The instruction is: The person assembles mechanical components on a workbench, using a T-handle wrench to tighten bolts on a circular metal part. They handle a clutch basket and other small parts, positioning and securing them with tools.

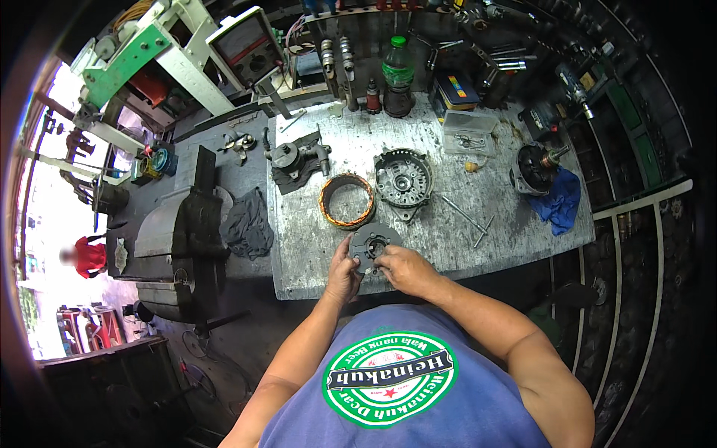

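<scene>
At the near edge of the bench, my left hand [343, 272] grips the left rim of a round dark-grey metal part [366, 237], which has a hole in its middle. My right hand [405, 270] is closed, its fingertips at that central hole; whether they pinch anything small is hidden. Just beyond lies a ring-shaped alternator stator [323, 201] with copper windings along its edge. To its right sits an open alternator housing [403, 181], its inner side facing up.
A T-handle wrench [469, 222] lies right of the housing. Farther right, another alternator part [532, 170] stands by a blue rag [559, 203]. A clear plastic box [469, 134] holds small hardware. Left are a pump-like part [287, 157], a dark cloth [248, 224] and a large vise [166, 228].
</scene>
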A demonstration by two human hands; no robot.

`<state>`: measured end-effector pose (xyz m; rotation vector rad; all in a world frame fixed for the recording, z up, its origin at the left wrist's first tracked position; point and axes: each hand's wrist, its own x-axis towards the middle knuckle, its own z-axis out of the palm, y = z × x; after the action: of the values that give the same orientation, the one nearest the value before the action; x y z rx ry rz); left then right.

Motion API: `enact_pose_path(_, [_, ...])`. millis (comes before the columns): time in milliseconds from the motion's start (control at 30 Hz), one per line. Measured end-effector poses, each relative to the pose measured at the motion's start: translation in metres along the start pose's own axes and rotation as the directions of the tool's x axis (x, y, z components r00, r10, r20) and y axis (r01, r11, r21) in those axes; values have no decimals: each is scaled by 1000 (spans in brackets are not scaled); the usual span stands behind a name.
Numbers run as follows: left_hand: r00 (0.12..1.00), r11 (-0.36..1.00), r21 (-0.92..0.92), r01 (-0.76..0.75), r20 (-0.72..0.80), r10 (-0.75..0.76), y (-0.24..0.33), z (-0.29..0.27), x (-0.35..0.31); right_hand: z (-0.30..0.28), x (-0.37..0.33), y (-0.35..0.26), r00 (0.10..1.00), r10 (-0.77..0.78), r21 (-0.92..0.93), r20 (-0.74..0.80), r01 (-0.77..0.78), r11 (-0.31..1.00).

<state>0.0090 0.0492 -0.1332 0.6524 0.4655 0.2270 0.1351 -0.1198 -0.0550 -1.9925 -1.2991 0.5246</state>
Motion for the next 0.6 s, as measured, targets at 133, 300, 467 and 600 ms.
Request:
enact_pose_path(133, [1000,1000,-4,-13,-14,13,-2,1,-2,-3,-2,3,1000,-25,15,0,25,1000])
enact_pose_path(300, [999,999,1,-54,0,54,-3,5,-4,-6,-3,0,998,-50,-32,34,51,998])
enact_pose_path(467, [999,999,5,-45,-24,45,-5,0,-1,-4,2,1,990,-123,-53,63,126,991])
enact_pose_path(600, [998,999,8,-48,-29,48,-8,-3,0,-3,4,4,981,-175,-76,83,181,981])
